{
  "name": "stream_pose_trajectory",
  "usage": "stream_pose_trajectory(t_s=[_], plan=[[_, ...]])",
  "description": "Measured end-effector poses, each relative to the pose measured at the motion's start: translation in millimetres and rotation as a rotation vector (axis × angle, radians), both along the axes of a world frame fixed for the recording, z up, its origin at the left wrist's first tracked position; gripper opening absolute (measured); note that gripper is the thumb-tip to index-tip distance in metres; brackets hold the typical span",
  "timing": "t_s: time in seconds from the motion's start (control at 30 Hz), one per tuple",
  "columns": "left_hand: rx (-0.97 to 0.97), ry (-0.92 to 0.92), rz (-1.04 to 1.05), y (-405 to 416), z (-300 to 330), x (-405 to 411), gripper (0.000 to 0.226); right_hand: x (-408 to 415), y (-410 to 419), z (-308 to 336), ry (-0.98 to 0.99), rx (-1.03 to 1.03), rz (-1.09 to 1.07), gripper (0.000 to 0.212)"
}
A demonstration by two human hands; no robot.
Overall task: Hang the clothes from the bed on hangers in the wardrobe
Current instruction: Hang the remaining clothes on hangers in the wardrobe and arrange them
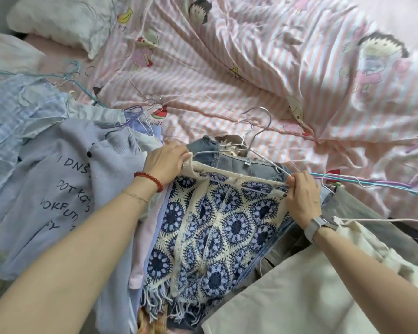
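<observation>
Blue-and-cream crocheted fringed garment (212, 227) is pinched along its top edge by left hand (165, 162) at nine o'clock and right hand (303, 196) at three.

Home bedroom: striped cartoon bedsheet (251, 75), pillow (65, 18).

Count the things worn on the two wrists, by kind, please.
Red bead bracelet, left wrist: 1
Thin gold chain bracelet, left wrist: 1
Grey smartwatch, right wrist: 1
Total: 3
</observation>
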State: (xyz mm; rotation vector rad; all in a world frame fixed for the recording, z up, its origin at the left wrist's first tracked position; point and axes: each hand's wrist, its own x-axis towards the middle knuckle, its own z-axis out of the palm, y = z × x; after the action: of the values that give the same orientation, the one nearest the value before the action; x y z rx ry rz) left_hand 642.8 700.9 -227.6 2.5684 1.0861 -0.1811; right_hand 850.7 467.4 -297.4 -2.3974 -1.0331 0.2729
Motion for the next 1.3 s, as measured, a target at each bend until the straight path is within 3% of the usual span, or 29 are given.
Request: stream_pose_trajectory(t_s=[0.17,0.33,0.6,0.9,1.13,1.3], plan=[[-0.05,-0.022,0.023,-57.1,48.1,-43.9,0.029,-9.1,19.3,3.4,0.077,0.059,-0.049,0.033],[-0.15,-0.083,0.273,-113.9,79.2,-98.8,0.028,-34.9,23.9,24.6,0.075,0.118,0.115,0.021],[0.068,-0.246,0.626,-148.4,124.5,-214.6,0.02,-132.3,43.4,104.1,-0.124,0.257,0.318,0.018],[0.254,-0.525,0.893,-257.3,204.4,-363.3,0.016,-281.4,49.6,212.0,-0.201,0.512,0.622,0.033],[0.577,-0.561,1.19,-378.5,244.7,-498.0,0.011,-445.3,12.8,290.7,-0.187,0.828,0.92,0.025],[0.866,-0.395,1.36,-480.8,281.4,-587.5,0.008,-575.8,-39.5,327.5,-0.09,0.925,1.174,0.027]])
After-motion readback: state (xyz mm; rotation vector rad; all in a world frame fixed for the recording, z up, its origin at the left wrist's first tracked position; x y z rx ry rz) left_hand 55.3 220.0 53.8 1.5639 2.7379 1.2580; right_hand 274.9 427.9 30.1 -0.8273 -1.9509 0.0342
